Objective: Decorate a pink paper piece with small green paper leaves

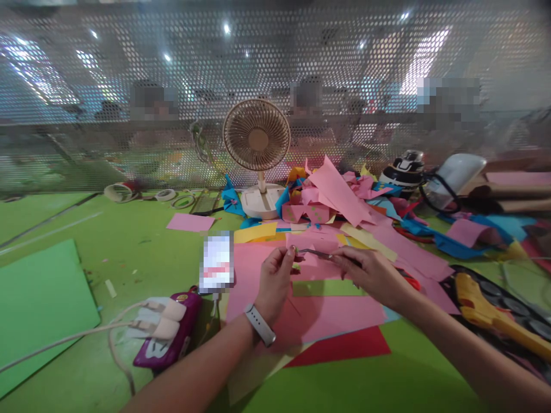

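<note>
My left hand [275,281], with a white watch on the wrist, is raised above pink paper sheets [327,312] and pinches something tiny between thumb and fingers; I cannot make out what. My right hand [370,272] grips thin metal tweezers [316,252], whose tip meets the left fingertips. Both hands hover over the middle of the green table [129,252].
A heap of coloured paper scraps [344,201] lies behind the hands, next to a small beige fan [257,149]. A phone [216,261] stands at left, with a purple power bank [172,332] and cables. A yellow glue gun [491,312] lies right. Green sheet [38,298] far left.
</note>
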### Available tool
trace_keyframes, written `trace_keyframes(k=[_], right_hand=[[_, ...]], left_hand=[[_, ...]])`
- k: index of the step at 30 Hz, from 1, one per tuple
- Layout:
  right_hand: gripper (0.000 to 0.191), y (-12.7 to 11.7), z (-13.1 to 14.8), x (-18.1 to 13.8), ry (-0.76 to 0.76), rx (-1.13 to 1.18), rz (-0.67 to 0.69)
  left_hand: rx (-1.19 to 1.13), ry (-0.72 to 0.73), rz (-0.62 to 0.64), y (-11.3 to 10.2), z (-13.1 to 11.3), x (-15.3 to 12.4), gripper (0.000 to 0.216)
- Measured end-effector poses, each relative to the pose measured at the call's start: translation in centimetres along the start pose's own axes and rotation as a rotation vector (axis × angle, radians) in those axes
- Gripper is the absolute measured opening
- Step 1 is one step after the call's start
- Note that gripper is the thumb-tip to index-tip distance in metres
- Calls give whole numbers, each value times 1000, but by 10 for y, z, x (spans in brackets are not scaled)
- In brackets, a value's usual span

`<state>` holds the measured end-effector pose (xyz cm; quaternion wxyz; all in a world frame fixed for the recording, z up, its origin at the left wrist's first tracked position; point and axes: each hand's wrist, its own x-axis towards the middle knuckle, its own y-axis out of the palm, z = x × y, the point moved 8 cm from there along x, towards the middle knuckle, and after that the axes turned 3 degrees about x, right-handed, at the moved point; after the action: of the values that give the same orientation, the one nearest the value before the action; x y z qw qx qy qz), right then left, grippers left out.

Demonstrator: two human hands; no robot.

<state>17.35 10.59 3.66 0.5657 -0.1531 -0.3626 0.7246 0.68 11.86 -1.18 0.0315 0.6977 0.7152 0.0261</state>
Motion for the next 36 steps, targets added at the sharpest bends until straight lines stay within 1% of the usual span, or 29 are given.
trace_keyframes(k=[7, 14, 27, 32, 36], right_hand=[[26, -1, 1, -1, -29, -48, -24], [26, -5, 2, -2, -35, -65, -41], [25, -3, 6, -2, -31, -59, -29], [31, -1, 7, -3, -15, -40, 17], [29, -2, 7, -3, -15, -48, -14]], left_hand=[[-16, -21, -9, -1, 3, 0, 27], [-34, -15, -4, 0, 0, -2, 27], [-43, -7, -8, 1, 1, -2, 26], [-53, -18, 0, 2, 2, -3, 27], [-52, -16, -8, 2, 2, -3, 27]])
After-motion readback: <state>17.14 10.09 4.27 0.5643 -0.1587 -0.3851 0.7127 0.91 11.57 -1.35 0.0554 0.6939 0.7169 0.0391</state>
